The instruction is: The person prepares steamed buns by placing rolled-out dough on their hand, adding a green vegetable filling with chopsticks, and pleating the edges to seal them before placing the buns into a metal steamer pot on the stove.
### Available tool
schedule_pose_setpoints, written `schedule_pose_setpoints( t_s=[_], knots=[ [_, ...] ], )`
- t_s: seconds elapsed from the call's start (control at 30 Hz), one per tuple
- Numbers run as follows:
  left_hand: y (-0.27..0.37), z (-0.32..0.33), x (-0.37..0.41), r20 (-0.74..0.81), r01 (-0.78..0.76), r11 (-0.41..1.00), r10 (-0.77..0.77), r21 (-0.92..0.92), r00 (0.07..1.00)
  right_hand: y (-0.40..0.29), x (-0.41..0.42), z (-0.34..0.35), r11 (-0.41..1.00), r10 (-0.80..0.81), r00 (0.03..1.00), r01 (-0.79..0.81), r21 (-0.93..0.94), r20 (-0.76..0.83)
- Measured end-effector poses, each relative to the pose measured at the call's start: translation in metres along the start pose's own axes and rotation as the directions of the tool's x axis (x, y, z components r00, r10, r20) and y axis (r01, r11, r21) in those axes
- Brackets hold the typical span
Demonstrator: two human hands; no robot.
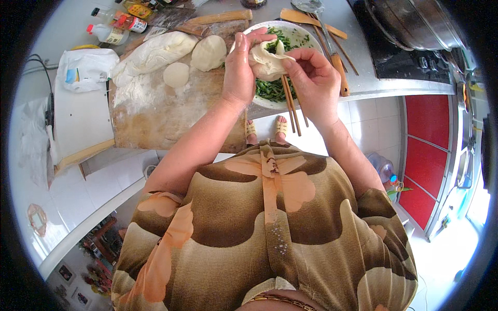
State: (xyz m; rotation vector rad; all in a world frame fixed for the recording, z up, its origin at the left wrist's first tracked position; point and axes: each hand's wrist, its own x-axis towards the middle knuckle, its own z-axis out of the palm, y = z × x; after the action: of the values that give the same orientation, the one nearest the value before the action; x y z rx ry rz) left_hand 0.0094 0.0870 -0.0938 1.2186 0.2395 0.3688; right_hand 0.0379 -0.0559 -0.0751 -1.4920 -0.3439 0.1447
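Observation:
My left hand [242, 70] cups a dough wrapper [265, 62] with chopped greens showing in its open top. The thumb and fingers of my right hand [313, 79] pinch the wrapper's right edge. Both hands are above a white bowl [268, 104] of chopped green filling [268, 90]. Wooden chopsticks [291, 110] rest in the bowl and stick out over its near rim. To the left, on a floured wooden board [175, 120], lie a large piece of dough [155, 56], a rolled round wrapper [209, 53] and a smaller flattened dough disc [176, 75].
A rolling pin [221, 16] lies behind the board. Bottles [111, 34] and a white plastic bag [87, 68] are at the left. Right of the bowl are a wooden spatula [313, 23], a wooden-handled utensil [344, 87] and a stove [412, 64] with a metal pot [412, 23].

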Motion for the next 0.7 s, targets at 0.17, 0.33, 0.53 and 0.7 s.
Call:
schedule_pose_setpoints(
  t_s=[0.17,0.33,0.53,0.7],
  knots=[
    [-0.006,-0.006,0.006,0.075,0.014,0.997,-0.019,0.074,0.997,-0.005,0.001,0.000,0.998,0.004,0.999,-0.001,-0.064,0.046],
    [-0.002,-0.001,0.000,0.060,0.003,0.993,-0.010,0.120,0.998,-0.003,0.002,0.000,0.977,-0.087,0.992,0.103,-0.186,0.091],
    [0.001,0.002,-0.007,0.037,-0.066,0.991,0.062,0.120,0.997,-0.013,0.010,-0.005,0.909,-0.088,0.978,0.157,-0.385,0.192],
    [-0.004,0.001,-0.006,0.088,-0.114,0.976,0.099,0.184,0.991,-0.011,0.011,-0.007,0.849,-0.208,0.931,0.325,-0.417,0.301]
  ],
)
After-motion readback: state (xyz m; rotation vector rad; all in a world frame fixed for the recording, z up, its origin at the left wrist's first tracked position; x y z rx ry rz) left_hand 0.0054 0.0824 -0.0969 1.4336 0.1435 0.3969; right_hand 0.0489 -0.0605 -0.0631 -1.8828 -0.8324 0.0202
